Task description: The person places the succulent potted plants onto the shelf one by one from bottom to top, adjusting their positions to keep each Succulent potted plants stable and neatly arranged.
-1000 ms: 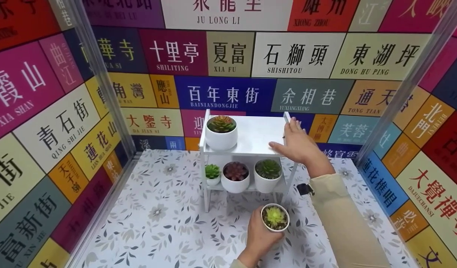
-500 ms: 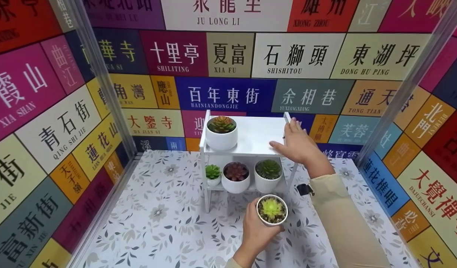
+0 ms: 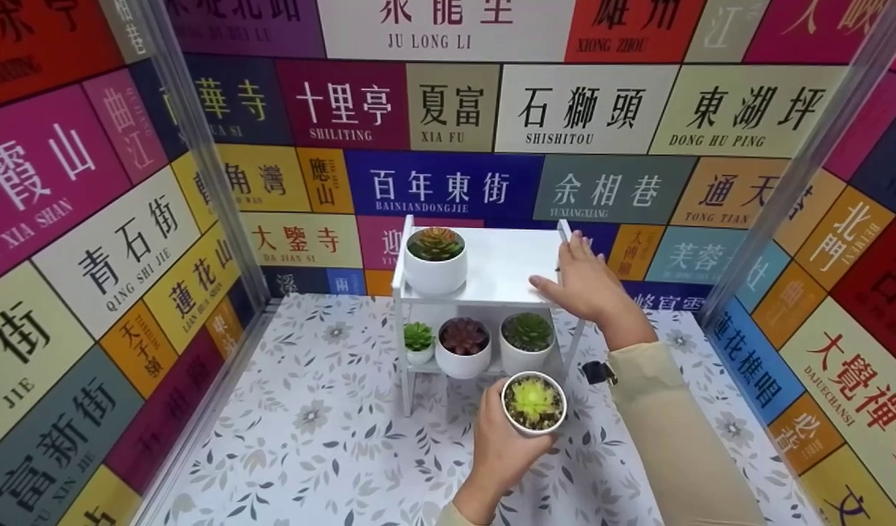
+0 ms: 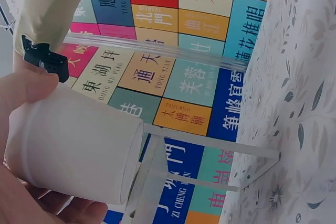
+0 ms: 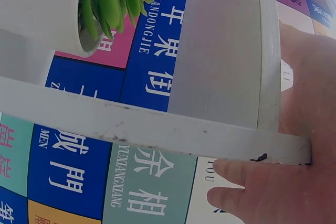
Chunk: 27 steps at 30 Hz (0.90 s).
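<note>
A white pot [image 3: 533,405] with a yellow-green succulent is gripped in my left hand [image 3: 493,442], in front of the shelf's right side. The left wrist view shows the thumb and fingers around the pot's plain wall [image 4: 79,142]. My right hand [image 3: 592,281] rests on the right side of the white two-tier plant stand [image 3: 506,256], fingers straight along the side frame and thumb at the top board. In the right wrist view, a frame bar [image 5: 199,137] of the stand runs against the palm. An orange-tipped succulent in a white pot [image 3: 436,270] sits on the top tier, left.
On the lower tier stand a small green succulent [image 3: 418,338], a dark red succulent [image 3: 464,347] and a dark green one [image 3: 526,343], all in white pots. A leaf-patterned cloth [image 3: 331,424] covers the table. Sign-printed panels [image 3: 440,183] enclose the back and sides.
My left hand has brought the yellow-green succulent's pot up and slightly left, closer to the stand, its top tilting more toward the head camera. The right hand has stayed where it was.
</note>
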### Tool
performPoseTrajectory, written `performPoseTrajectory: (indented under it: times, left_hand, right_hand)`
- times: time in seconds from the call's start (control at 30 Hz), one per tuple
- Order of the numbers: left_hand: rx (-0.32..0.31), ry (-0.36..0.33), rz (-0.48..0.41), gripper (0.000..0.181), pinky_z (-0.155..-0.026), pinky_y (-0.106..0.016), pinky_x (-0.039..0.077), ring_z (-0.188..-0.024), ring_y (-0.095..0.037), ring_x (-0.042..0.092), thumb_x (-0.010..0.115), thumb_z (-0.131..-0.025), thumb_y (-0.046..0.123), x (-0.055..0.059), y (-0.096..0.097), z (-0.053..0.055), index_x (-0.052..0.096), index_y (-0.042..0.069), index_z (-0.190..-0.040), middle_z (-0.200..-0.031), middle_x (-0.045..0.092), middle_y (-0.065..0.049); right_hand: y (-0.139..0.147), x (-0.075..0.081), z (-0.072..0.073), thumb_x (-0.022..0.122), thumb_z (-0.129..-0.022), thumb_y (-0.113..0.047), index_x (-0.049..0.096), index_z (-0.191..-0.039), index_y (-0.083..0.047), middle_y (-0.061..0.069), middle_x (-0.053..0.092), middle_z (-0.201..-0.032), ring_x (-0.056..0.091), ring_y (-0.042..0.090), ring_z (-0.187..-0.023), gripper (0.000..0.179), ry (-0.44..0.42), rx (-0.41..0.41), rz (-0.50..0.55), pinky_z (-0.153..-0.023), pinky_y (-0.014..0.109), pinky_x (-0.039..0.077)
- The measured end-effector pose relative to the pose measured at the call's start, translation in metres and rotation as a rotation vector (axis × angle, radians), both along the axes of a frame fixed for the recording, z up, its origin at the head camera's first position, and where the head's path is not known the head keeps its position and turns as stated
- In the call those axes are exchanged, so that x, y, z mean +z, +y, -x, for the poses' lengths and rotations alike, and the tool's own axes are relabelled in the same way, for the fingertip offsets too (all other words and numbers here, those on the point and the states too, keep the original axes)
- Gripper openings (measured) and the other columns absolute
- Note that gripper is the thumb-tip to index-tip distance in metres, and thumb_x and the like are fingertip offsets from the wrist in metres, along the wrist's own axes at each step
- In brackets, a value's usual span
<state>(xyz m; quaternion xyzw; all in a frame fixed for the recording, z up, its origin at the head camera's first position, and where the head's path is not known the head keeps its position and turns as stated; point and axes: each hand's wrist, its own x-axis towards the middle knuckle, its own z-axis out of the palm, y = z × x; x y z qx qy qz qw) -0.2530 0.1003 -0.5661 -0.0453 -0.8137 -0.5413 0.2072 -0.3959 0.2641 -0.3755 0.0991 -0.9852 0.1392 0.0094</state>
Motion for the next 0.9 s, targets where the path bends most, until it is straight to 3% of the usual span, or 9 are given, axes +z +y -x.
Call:
performPoseTrajectory:
  times: [0.27, 0.57, 0.9]
  left_hand:
    - [-0.004, 0.037, -0.015, 0.091, -0.098, -0.040, 0.058, -0.110, -0.013, 0.064, 0.097, -0.054, 0.026, 0.005, -0.008, 0.000, 0.058, 0.020, -0.136, -0.120, 0.063, 0.009]
    - [-0.027, 0.010, -0.061, 0.093, -0.101, -0.044, 0.054, -0.114, -0.015, 0.064, 0.098, -0.056, 0.031, 0.016, -0.018, 0.004, 0.057, 0.022, -0.138, -0.127, 0.064, 0.007]
    - [-0.009, 0.041, -0.071, 0.092, -0.102, -0.044, 0.056, -0.115, -0.015, 0.065, 0.098, -0.058, 0.032, 0.026, -0.029, 0.007, 0.057, 0.019, -0.139, -0.126, 0.065, 0.005]
  right_hand:
    - [0.000, -0.001, 0.001, 0.044, -0.104, -0.067, 0.004, -0.166, 0.009, 0.031, -0.010, -0.174, -0.006, 0.049, -0.163, 0.106, 0.001, 0.006, -0.002, -0.131, 0.066, 0.002]
    - [0.002, 0.000, 0.000, 0.042, -0.104, -0.070, 0.006, -0.166, 0.009, 0.031, -0.008, -0.175, -0.005, 0.049, -0.163, 0.107, 0.017, 0.010, -0.017, -0.130, 0.068, 0.003]
    - [0.000, -0.001, 0.001, 0.042, -0.105, -0.068, 0.006, -0.166, 0.009, 0.031, -0.008, -0.174, -0.005, 0.049, -0.163, 0.105, 0.023, 0.009, -0.003, -0.130, 0.069, 0.002]
